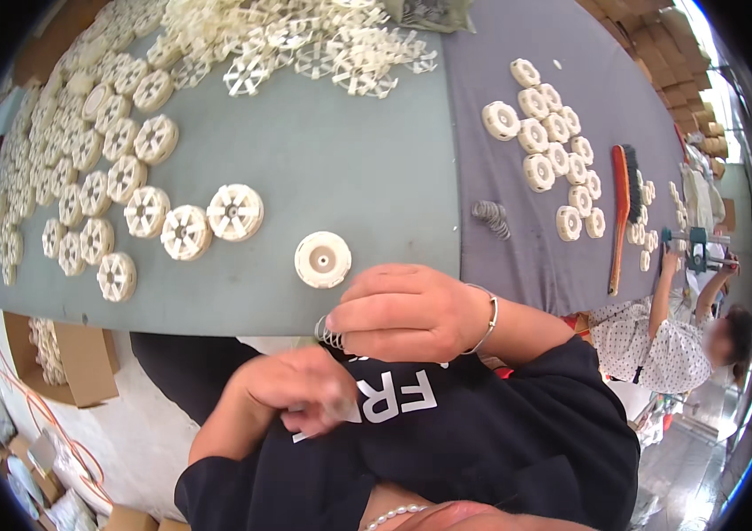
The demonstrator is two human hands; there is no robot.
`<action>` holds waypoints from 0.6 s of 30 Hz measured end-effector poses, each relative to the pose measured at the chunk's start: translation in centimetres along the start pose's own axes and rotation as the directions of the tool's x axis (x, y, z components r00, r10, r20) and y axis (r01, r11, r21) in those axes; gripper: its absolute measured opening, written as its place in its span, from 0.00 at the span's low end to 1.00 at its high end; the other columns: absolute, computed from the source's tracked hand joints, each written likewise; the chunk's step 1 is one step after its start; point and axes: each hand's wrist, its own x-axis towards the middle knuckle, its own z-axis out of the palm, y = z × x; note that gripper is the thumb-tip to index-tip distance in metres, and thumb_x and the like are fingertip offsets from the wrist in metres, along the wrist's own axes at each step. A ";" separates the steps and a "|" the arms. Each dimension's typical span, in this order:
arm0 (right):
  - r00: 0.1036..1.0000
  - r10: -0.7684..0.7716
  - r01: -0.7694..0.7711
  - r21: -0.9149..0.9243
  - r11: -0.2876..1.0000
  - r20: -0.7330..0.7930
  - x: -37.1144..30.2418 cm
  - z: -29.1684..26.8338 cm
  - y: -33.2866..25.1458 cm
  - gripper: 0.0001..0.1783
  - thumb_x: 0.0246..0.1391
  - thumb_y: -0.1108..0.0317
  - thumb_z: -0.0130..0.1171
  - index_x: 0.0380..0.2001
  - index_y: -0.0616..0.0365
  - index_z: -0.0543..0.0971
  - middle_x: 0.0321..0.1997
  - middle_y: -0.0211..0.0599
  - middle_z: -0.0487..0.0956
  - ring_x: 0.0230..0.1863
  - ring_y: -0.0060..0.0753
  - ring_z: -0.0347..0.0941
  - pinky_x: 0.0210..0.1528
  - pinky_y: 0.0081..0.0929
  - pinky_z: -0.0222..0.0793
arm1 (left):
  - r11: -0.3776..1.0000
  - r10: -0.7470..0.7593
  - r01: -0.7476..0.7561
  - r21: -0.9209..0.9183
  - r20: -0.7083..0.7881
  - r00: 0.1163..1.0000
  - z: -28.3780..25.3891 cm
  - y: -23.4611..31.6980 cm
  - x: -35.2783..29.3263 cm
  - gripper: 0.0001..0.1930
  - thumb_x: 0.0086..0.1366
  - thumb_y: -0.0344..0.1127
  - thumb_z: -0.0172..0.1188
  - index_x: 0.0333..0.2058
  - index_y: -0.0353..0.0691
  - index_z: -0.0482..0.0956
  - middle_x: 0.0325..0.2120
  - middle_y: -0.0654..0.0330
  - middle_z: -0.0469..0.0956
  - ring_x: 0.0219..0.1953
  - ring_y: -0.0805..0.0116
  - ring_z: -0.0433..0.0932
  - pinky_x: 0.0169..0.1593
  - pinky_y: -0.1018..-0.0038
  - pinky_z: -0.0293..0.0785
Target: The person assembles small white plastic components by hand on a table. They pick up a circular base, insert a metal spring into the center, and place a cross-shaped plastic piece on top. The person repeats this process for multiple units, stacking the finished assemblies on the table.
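My right hand (416, 314), with a thin bracelet at the wrist, is closed around a metal coil spring (329, 333) at the table's near edge. Only one end of the spring shows beyond the fingers. Just below it, in front of my chest, my left hand (310, 391) is curled; motion blurs its fingers, so any grip there is unclear. On the table just beyond my hands lies a round cream plastic housing (322, 259) with a hole in its centre. Left of it is a similar round part with a spoked face (235, 212).
Many spoked round parts (126, 180) cover the table's left side. Loose spoked pieces (305, 49) are heaped at the back. More springs (492, 219), cream housings (556, 159) and a brush (622, 217) lie rightward. A co-worker (659, 345) works at far right; an open carton (57, 358) stands lower left.
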 end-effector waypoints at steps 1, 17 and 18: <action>1.000 0.005 -0.004 -0.052 0.999 0.023 0.0 -1.4 0.2 0.09 0.55 0.75 0.68 0.41 0.60 0.85 0.49 0.40 0.85 0.47 0.45 0.84 0.54 0.41 0.82 | 0.996 -0.074 0.075 -0.050 0.025 0.997 1.0 0.0 0.7 0.25 0.79 0.50 0.58 0.36 0.28 0.80 0.20 0.55 0.79 0.14 0.75 0.72 0.16 0.79 0.63; 0.488 0.646 -0.873 -0.315 0.373 -0.587 -15.3 -21.6 29.2 0.18 0.77 0.56 0.52 0.59 0.53 0.77 0.55 0.50 0.85 0.59 0.56 0.81 0.61 0.46 0.75 | 0.730 0.678 -0.374 0.572 -0.542 0.496 1.5 0.6 -0.1 0.19 0.79 0.47 0.55 0.46 0.33 0.76 0.34 0.49 0.83 0.26 0.66 0.81 0.31 0.71 0.81; 0.510 0.665 -0.860 -0.301 0.412 -0.546 -14.0 -19.5 28.1 0.17 0.77 0.57 0.51 0.59 0.53 0.77 0.55 0.49 0.85 0.59 0.56 0.81 0.61 0.45 0.75 | 0.743 0.666 -0.350 0.570 -0.578 0.472 1.6 0.8 0.1 0.20 0.79 0.49 0.56 0.47 0.33 0.76 0.34 0.49 0.83 0.26 0.65 0.81 0.30 0.71 0.82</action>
